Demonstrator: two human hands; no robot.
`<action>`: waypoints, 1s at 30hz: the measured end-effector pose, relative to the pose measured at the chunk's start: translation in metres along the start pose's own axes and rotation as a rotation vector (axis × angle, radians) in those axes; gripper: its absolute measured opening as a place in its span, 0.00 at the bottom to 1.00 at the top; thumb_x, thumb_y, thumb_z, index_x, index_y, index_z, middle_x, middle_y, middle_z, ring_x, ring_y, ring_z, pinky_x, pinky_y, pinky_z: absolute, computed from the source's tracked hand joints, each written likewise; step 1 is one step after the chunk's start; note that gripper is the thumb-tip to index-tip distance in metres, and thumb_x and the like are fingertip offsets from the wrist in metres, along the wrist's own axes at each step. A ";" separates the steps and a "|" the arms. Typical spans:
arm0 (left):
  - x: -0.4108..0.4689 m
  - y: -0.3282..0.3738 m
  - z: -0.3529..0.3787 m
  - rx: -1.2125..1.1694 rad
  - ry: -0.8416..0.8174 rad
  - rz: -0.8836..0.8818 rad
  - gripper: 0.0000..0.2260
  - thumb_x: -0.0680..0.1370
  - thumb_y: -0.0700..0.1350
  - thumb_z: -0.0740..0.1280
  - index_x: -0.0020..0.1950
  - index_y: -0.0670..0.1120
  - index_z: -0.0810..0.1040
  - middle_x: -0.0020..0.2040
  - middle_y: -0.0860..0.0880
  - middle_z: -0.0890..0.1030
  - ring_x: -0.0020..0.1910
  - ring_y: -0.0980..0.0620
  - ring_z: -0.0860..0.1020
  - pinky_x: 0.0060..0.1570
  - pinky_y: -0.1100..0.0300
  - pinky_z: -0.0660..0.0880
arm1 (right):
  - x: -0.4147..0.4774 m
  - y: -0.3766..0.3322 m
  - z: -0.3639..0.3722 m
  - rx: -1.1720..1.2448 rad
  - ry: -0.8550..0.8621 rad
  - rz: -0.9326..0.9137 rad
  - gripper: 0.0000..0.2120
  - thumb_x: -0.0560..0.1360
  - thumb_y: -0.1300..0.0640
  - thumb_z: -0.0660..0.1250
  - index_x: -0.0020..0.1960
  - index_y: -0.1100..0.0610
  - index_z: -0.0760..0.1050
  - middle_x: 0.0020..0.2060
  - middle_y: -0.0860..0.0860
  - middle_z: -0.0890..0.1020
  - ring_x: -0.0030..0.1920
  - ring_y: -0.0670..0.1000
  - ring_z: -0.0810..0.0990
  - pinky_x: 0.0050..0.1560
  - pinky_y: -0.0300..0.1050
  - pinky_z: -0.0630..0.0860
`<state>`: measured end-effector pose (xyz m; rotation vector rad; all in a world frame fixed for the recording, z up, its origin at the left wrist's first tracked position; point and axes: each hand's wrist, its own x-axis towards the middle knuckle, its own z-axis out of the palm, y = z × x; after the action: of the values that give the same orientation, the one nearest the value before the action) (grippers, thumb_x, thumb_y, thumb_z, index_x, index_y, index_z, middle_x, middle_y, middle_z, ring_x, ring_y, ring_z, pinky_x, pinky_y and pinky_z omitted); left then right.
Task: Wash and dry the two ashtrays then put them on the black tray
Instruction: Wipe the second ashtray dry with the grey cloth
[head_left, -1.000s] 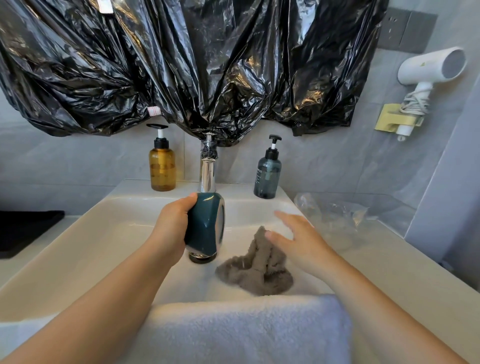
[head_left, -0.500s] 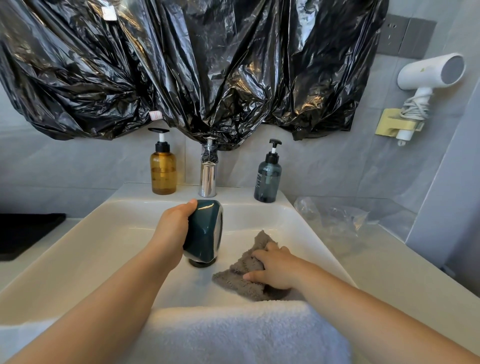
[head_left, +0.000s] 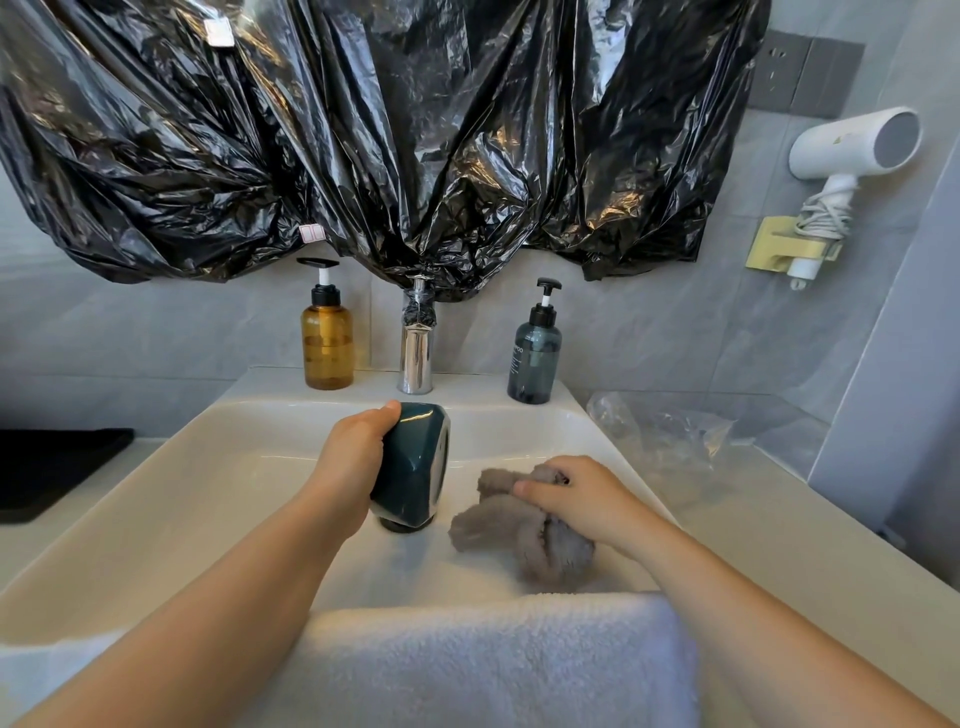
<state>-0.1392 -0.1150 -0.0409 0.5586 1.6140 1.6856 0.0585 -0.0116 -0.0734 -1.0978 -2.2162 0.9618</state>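
A dark teal ashtray (head_left: 413, 462) is held on its edge above the middle of a white sink (head_left: 208, 467), its open face turned to the right. The left hand (head_left: 353, 462) is clamped around its back and upper edge, with the thumb on top. Under the ashtray's lower edge a dark round drain (head_left: 399, 526) partly shows in the basin floor. Just to the right, the right hand (head_left: 576, 499) has its fingers closed on a bunched grey cloth (head_left: 519, 525), which rests on the basin floor towards the sink's right wall. A white towel (head_left: 493, 660) lies draped over the sink's near edge, between the two forearms.

On the sink's back ledge a chrome tap (head_left: 415, 358) stands at the centre, an amber pump bottle (head_left: 327, 343) to its left and a blue-grey pump bottle (head_left: 535, 358) to its right. A crumpled black plastic sheet (head_left: 363, 130) hangs on the wall above them. The black tray (head_left: 52, 462) lies on the counter at the left edge, well apart from the ashtray. Clear plastic wrap (head_left: 660, 431) lies on the counter just right of the sink's far corner. A white hairdryer (head_left: 852, 150) hangs in a wall holder at upper right.
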 end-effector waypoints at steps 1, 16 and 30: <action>-0.001 0.000 0.001 0.018 -0.002 0.005 0.15 0.81 0.53 0.60 0.63 0.46 0.71 0.58 0.40 0.78 0.57 0.39 0.77 0.63 0.44 0.73 | -0.002 -0.004 -0.005 0.019 0.038 -0.002 0.13 0.74 0.49 0.71 0.36 0.55 0.76 0.31 0.46 0.76 0.34 0.46 0.74 0.36 0.42 0.68; -0.107 0.017 0.028 0.157 -0.130 0.245 0.11 0.81 0.52 0.60 0.44 0.47 0.75 0.41 0.42 0.77 0.37 0.44 0.76 0.39 0.56 0.72 | -0.142 -0.032 -0.087 -0.075 0.548 -0.128 0.18 0.73 0.47 0.70 0.31 0.53 0.68 0.25 0.47 0.72 0.30 0.48 0.70 0.32 0.45 0.64; -0.232 -0.048 0.029 0.196 -0.233 0.315 0.13 0.80 0.48 0.62 0.43 0.43 0.80 0.38 0.43 0.79 0.40 0.44 0.75 0.40 0.56 0.69 | -0.274 0.016 -0.098 -0.320 0.350 0.157 0.19 0.68 0.43 0.73 0.30 0.52 0.70 0.30 0.46 0.76 0.35 0.48 0.75 0.32 0.45 0.65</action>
<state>0.0413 -0.2717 -0.0453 1.1144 1.5897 1.6164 0.2861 -0.1923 -0.0530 -1.4754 -2.0551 0.4326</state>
